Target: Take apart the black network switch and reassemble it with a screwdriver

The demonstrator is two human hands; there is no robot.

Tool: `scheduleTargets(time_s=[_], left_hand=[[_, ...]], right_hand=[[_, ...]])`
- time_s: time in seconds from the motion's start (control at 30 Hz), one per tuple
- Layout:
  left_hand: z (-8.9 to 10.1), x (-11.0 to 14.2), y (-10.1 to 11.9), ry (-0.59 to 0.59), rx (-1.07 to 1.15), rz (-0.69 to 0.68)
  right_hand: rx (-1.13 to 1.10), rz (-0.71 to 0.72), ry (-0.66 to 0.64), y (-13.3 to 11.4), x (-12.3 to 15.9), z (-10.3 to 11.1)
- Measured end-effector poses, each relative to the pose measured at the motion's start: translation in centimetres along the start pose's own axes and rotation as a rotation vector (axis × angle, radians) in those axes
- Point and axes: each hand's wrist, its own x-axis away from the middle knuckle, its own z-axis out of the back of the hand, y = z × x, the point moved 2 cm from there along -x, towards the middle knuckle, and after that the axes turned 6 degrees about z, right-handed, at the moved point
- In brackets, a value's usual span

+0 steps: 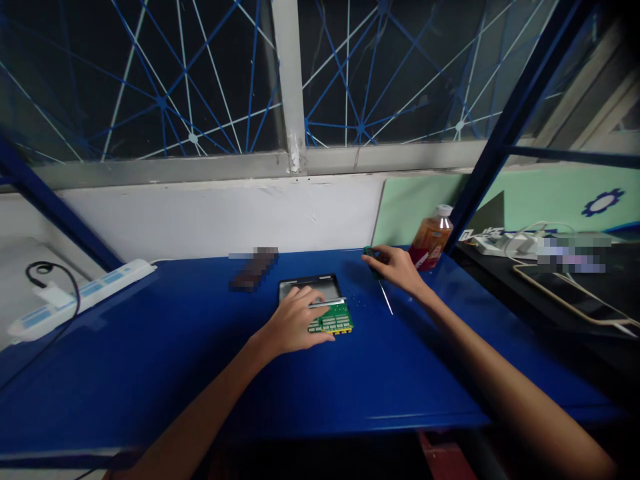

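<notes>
My left hand [299, 319] lies on a small device [320, 293] in the middle of the blue table [150, 360], fingers curled over its green circuit board [334, 321] and dark grey housing. My right hand [397, 267] is closed round a screwdriver [384, 293] with a dark green handle. Its thin metal shaft points down toward the table, just to the right of the device. A few tiny specks, perhaps screws [357, 301], lie on the table between the device and the shaft.
An orange drink bottle [432, 239] stands at the table's back right. A white power strip [80, 297] with a black cable lies at the left. A blurred dark object [253, 268] sits behind the device. Cables and a tablet [565, 283] lie on the right-hand bench.
</notes>
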Motion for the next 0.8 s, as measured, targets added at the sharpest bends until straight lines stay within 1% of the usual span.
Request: scheduleTargets(time_s=[0.1, 0.2, 0.37, 0.8], left_hand=[[0.2, 0.0, 0.0, 0.005, 0.010, -0.003], [0.3, 0.0, 0.1, 0.023, 0.021, -0.008], [0.3, 0.0, 0.5, 0.043, 0.037, -0.009], [0.5, 0.2, 1.0, 0.082, 0.099, 0.003]], right_hand=[[-0.100, -0.028, 0.147, -0.3, 0.1, 0.8], [-0.207, -0.034, 0.206, -0.6, 0.3, 1.0], [-0.261, -0.019, 0.185, -1.1, 0.5, 0.5], [-0.219, -0.007, 0.146, -1.5, 0.8, 0.0]])
